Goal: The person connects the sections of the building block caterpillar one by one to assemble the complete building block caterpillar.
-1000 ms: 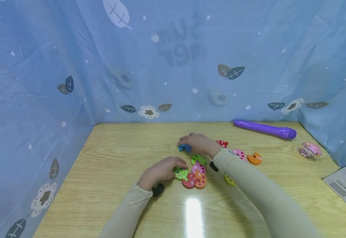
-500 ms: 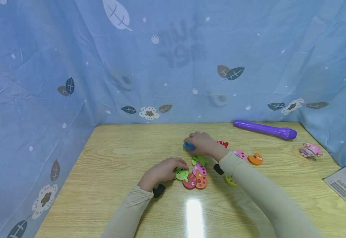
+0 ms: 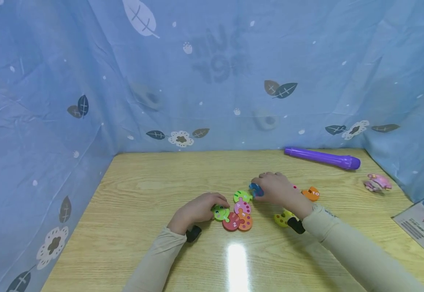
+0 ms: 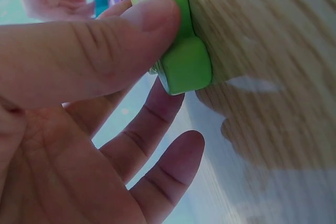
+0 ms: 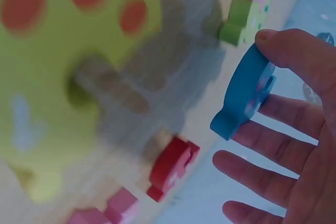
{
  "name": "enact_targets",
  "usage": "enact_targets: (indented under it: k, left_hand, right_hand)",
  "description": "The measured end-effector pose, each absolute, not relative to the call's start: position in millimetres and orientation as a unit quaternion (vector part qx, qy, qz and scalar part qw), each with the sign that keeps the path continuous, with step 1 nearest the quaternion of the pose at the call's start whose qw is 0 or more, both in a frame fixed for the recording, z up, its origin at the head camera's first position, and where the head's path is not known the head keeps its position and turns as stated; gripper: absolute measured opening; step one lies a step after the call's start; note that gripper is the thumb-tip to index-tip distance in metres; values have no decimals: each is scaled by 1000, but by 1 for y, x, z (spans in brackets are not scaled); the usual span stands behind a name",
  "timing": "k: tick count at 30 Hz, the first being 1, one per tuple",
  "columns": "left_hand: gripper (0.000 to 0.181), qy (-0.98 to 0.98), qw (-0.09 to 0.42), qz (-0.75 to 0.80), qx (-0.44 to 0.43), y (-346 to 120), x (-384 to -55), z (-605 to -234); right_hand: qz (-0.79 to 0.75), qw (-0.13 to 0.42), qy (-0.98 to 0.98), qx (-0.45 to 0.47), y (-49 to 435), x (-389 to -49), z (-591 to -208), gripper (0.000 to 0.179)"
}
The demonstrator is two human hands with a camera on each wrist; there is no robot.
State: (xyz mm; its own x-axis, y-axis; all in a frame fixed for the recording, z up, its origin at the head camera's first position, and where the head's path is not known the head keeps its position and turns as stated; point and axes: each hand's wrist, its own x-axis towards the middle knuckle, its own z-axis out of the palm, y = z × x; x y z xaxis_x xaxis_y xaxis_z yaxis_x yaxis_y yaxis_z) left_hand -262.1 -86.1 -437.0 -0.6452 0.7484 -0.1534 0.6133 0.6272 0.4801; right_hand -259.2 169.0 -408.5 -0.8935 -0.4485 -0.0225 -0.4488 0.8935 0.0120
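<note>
My left hand (image 3: 200,206) pinches the green smiling head piece (image 3: 220,213) of a wooden caterpillar number puzzle, thumb on one side in the left wrist view. Joined to the head runs a curved chain: a red 2 (image 3: 231,222), an orange 3 (image 3: 246,222), a pink 4 (image 3: 242,207) and a striped green piece (image 3: 241,196). Right of that green end, my right hand (image 3: 278,190) holds a blue puzzle piece (image 3: 255,190) between thumb and fingers. The right wrist view shows the blue piece (image 5: 242,95) tilted on edge, other fingers spread.
A yellow spotted piece (image 3: 280,219) lies below my right wrist. An orange 10 piece (image 3: 310,194) is farther right; a red piece (image 5: 170,167) shows in the right wrist view. Behind are a purple toy microphone (image 3: 322,158) and a pink toy (image 3: 378,182); a printed box (image 3: 423,227) lies far right.
My right hand has carried the blue piece rightward from behind the chain to the right of its green end, turning it. My left hand stays on the head piece.
</note>
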Motion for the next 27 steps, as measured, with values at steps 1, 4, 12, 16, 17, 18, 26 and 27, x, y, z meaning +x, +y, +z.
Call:
enact_targets:
  k: [1,4,12,16,17,18,26,27]
  left_hand:
    - [60,886,172,196,383,-86,-262,-437]
    - [60,887,172,197,381,-86,-261,-438]
    - [60,887,171,201,378,-87,-262,-438]
    - [59,888,172,200,376,-87,-261,-437]
    - [59,888,172,199,376,-87,-261,-436]
    - [58,888,173,199,376,-87,-260,-436]
    - [56,886,177,198,380,-87,-259,-434]
    - [56,885,177,198,383,-86,-260,-434]
  right_hand:
    - [6,11,973,-231,169,-257,-410,51]
    - [-10,18,975,-222,168,-250,-416,54]
    - [-9,2,979,-202,161,-243,-428,53]
    - [-16,-1,980,-198,160,-241,-428,53]
    - [-18,2,980,-197,160,-241,-428,54]
    - [-18,4,980,-196,160,-241,-428,54]
    - [-29,22,980,-196,161,-242,-427,56]
    - [-29,23,980,-195,162,-242,-427,56]
